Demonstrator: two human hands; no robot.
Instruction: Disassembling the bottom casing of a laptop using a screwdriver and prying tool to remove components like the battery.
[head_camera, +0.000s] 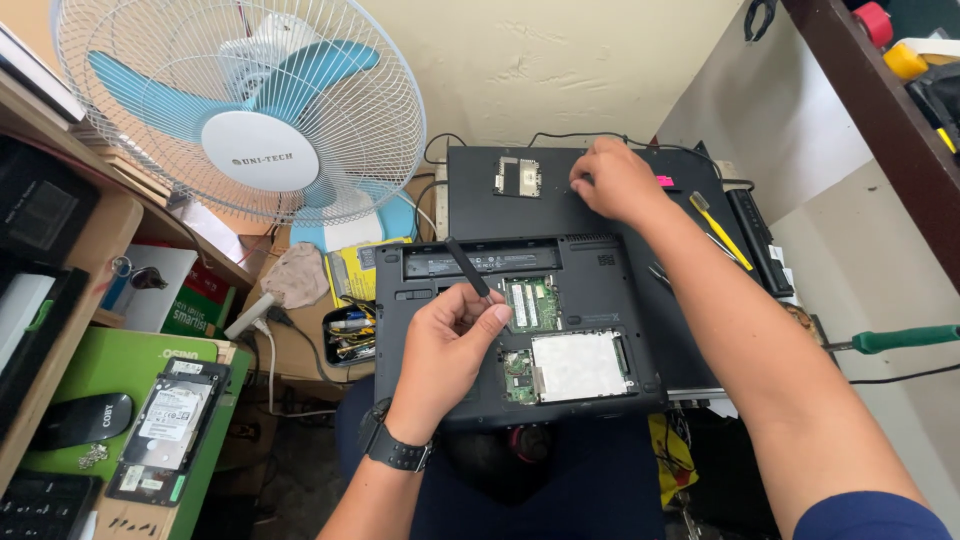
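Note:
An upside-down black laptop (590, 290) rests on my lap with its bottom covers off, exposing memory sticks (532, 303) and a silver hard-drive bay (580, 365). My left hand (450, 345), with a black watch on its wrist, hovers over the laptop's left half and pinches a thin black tool (467, 266) that points up and away. My right hand (615, 180) reaches across to a second black device (480, 205) lying behind the laptop, fingers curled near its top edge; whether it holds anything small is hidden. A small circuit plate (518, 177) sits on that device.
A white and blue fan (245, 110) stands at the left. A green box (100, 365) holds a bare hard drive (165, 420) and a black mouse (85, 418). A yellow toothbrush (720, 230) and a green-handled screwdriver (900, 338) lie at the right. Shelves flank both sides.

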